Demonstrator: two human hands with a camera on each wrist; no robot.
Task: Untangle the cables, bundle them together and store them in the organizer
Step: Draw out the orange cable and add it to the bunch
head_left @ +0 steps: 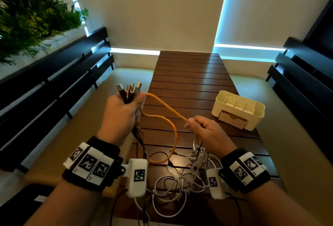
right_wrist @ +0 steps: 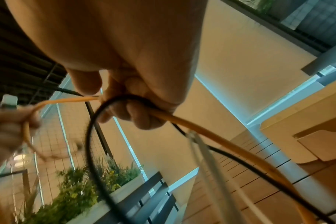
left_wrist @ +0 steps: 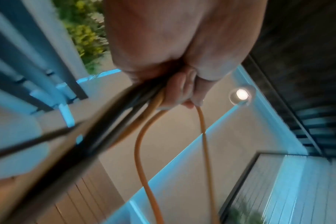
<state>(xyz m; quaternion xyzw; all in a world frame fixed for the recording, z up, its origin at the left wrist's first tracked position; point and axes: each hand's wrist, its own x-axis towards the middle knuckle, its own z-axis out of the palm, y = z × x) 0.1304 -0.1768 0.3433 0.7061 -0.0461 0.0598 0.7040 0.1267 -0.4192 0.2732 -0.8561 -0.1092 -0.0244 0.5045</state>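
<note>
My left hand (head_left: pixel 122 110) is raised above the table's left edge and grips a bunch of cable ends (head_left: pixel 128 90), their plugs sticking up out of the fist. An orange cable (head_left: pixel 167 108) runs from that fist to my right hand (head_left: pixel 201 128), which grips it; in the right wrist view the fingers (right_wrist: pixel 136 112) curl round the orange cable (right_wrist: pixel 192 127) and a black cable (right_wrist: pixel 90 136) loops past them. A loose tangle of white and black cables (head_left: pixel 182 177) lies on the table below both hands. The cream organizer (head_left: pixel 237 108) stands at the right.
The slatted brown wooden table (head_left: pixel 191 74) stretches away ahead. Dark slatted benches (head_left: pixel 54 81) flank it on both sides, with beige cushions. A planter of green plants (head_left: pixel 30 15) stands at the far left.
</note>
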